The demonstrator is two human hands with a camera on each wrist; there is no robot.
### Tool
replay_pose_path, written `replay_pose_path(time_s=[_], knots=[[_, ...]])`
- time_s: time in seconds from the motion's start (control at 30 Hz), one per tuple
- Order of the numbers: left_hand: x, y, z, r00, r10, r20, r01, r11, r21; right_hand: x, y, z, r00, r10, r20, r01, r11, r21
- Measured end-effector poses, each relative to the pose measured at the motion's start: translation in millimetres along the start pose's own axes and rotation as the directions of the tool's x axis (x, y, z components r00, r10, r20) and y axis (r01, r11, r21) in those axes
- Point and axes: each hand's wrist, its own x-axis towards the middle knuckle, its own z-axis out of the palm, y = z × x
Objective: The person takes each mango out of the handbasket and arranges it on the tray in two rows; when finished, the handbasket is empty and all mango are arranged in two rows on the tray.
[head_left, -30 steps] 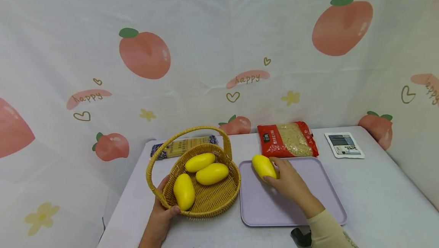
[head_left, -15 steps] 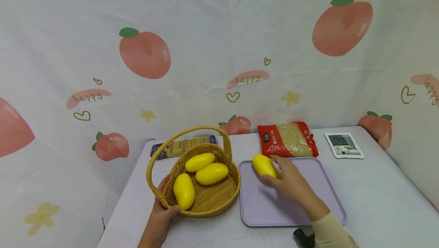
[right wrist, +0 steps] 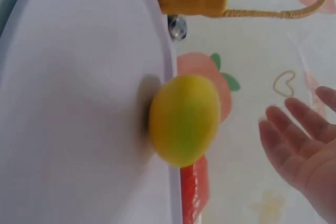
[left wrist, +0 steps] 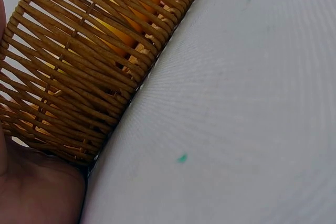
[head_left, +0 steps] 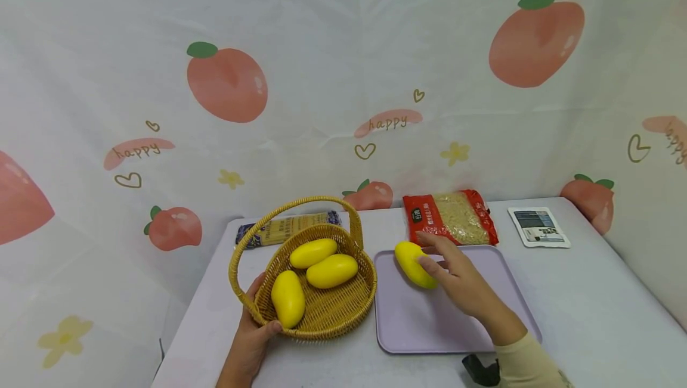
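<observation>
Mango (head_left: 413,266) lying aslant on the tray (head_left: 418,328), in its far left part. Right hand (head_left: 461,278): just beside the fruit, fingers and thumb apart, gripping nothing; the right wrist view shows a gap between hand and fruit. Left hand (head_left: 254,334): clamped on the near left side of the basket (head_left: 333,313), thumb at the rim. The basket is just left of the tray and contains three more mangoes (head_left: 288,300). Step in hand, as judged from this arrangement: setting fruit singly on the tray, this one apparently released. Next move, on that reading: draw the right hand clear without nudging the fruit, then reach across for another while the left hand steadies the basket.
</observation>
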Motion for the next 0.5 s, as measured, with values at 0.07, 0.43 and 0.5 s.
replay_pose_path(time_s=[0.07,0.43,0.5], knots=[[0.3,-0.1,-0.1,1.000,0.002,-0.001,-0.002,1.000,0.004,0.0,-2.8,0.5,0.999,-0.041,0.006,0.041,0.998,0.050],[0.2,-0.6,0.2,1.000,0.003,-0.008,-0.003,1.000,0.010,10.2,-15.0,3.5,0.958,-0.230,0.172,0.129,0.880,0.457],[0.1,-0.5,0.2,1.000,0.006,-0.005,-0.006,1.000,0.008,12.9,-16.3,6.4,0.946,-0.250,0.207,0.109,0.845,0.524]])
